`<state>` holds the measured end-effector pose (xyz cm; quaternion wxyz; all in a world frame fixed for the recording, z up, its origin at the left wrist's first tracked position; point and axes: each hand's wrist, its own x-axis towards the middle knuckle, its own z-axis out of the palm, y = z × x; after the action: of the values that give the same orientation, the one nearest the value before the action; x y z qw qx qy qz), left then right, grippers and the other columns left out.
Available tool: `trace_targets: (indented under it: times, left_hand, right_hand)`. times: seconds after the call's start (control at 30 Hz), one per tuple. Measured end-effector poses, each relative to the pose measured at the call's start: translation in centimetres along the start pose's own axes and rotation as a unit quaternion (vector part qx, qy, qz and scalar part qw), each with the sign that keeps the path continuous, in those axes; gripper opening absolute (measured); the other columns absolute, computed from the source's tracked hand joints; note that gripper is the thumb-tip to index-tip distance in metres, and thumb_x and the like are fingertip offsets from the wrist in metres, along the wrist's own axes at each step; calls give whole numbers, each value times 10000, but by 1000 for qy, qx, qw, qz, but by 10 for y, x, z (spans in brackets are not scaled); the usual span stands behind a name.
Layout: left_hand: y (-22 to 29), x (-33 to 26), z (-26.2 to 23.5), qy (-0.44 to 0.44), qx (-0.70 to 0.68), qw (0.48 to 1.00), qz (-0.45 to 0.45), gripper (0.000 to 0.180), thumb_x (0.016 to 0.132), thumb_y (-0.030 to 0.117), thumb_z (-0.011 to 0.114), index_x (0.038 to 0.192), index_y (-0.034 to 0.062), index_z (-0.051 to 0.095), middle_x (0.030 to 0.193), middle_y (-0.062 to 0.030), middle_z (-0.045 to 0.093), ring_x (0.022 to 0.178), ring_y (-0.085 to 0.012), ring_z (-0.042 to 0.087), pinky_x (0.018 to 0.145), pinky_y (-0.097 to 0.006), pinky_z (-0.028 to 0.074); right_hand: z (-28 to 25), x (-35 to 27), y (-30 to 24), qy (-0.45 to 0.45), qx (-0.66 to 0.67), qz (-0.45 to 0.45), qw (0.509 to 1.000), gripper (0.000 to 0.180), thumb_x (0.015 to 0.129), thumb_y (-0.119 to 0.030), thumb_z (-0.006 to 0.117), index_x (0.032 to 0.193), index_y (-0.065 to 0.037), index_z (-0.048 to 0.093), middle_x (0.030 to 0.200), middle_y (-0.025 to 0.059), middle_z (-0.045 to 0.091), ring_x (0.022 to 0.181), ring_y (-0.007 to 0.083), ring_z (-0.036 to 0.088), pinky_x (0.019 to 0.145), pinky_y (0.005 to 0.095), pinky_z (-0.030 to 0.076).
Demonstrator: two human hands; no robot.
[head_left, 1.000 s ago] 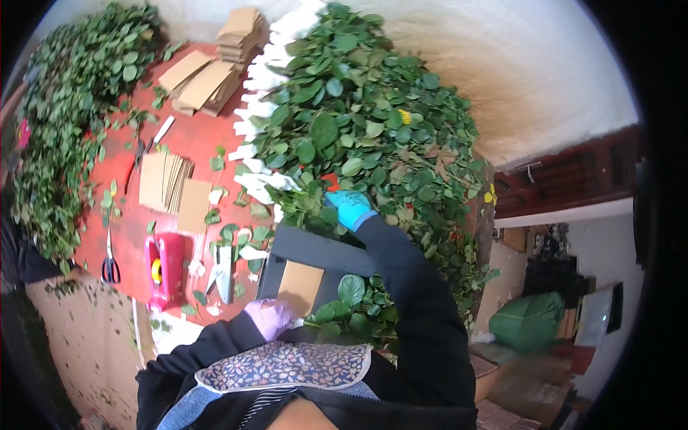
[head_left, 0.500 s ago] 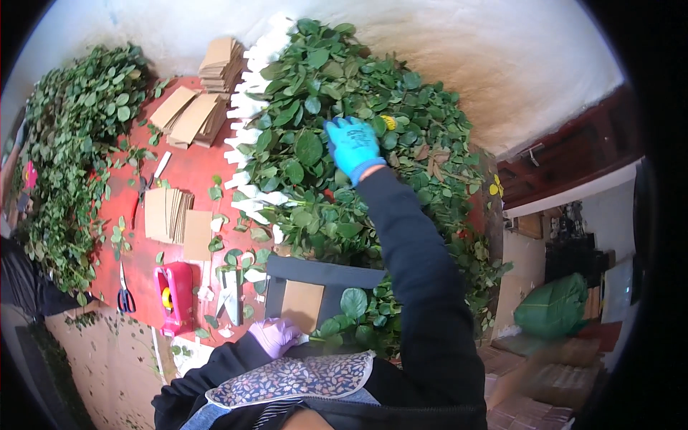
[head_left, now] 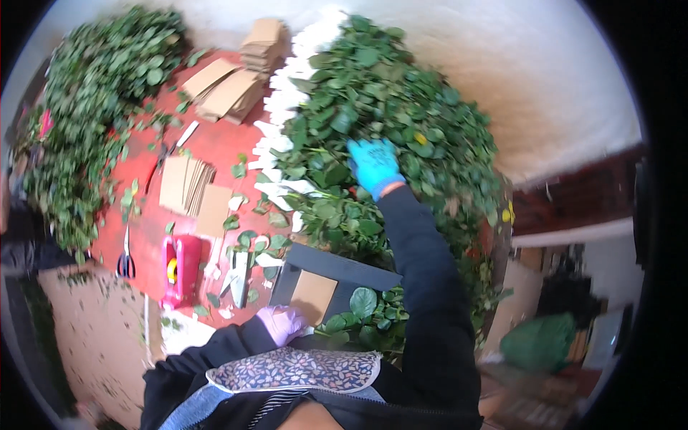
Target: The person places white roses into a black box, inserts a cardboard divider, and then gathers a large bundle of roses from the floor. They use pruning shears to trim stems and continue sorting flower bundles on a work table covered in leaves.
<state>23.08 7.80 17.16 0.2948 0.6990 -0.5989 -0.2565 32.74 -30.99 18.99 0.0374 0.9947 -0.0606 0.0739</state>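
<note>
My right hand (head_left: pixel 376 168), in a bright blue glove, reaches into a large heap of leafy green stems (head_left: pixel 401 93); its fingertips sink among the leaves, so their grip is hidden. White wrapped ends (head_left: pixel 283 107) line the heap's left side. Low in the middle, my left hand (head_left: pixel 282 324), in a thin purple glove, is closed at the lower left of a black tray (head_left: pixel 337 266). A small leafy bunch (head_left: pixel 363 302) lies in this tray, its base leading to the left fingers. Beside that hand sits a brown cardboard piece (head_left: pixel 314 295).
The red table (head_left: pixel 147 215) bears stacks of brown cards (head_left: pixel 185 185), blue-handled scissors (head_left: pixel 126 264), a pink tape dispenser (head_left: pixel 180 272), a stapler-like metal tool (head_left: pixel 236 278) and loose leaves. Another leafy heap (head_left: pixel 115 79) stands at left, near a person's dark sleeve (head_left: pixel 21 251). A wall (head_left: pixel 545 79) rises behind.
The whole view has shifted and turned slightly, so the table appears higher and further right. My right hand remains in the heap, and my left stays by the cardboard piece.
</note>
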Motion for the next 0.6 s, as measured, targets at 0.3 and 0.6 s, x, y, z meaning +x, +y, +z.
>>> trace_targets:
  times: [0.3, 0.6]
  left_hand:
    - [-5, -5, -1, 41, 5, 999, 34, 108, 858, 159, 571, 922, 98, 634, 868, -83, 630, 805, -264, 636, 664, -373, 517]
    - [-9, -7, 18, 110, -41, 993, 22, 58, 782, 165, 638, 834, 141, 628, 837, -58, 585, 755, -250, 634, 608, -360, 523]
  right_hand:
    - [-18, -13, -20, -46, -74, -35, 996, 156, 849, -211, 633, 958, -101, 618, 925, 121, 627, 923, 340, 593, 899, 479, 413]
    - [-129, -65, 15, 326, 573, 151, 736, 400, 1007, -245, 452, 1333, -33, 543, 1201, 96, 618, 1023, 218, 604, 898, 401, 496]
